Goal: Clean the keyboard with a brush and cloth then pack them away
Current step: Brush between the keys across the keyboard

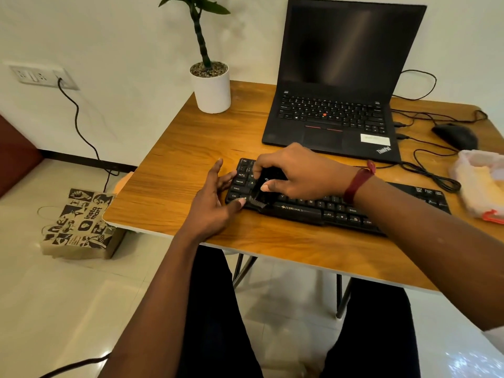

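A black Zebronics keyboard (335, 211) lies across the wooden table (177, 173) in front of me. My right hand (294, 173) grips a small black brush (261, 193), its bristles down on the keys at the keyboard's left end. My left hand (215, 197) rests beside the keyboard's left edge, fingers straight, thumb and fingertips touching the frame. A clear plastic bag (480, 184) with a yellowish cloth inside lies at the table's right edge.
An open black laptop (338, 115) stands behind the keyboard, a black mouse (455, 136) and tangled cables (433, 170) to its right. A white plant pot (211, 88) sits at the back left. A printed paper bag (79, 225) lies on the floor at left.
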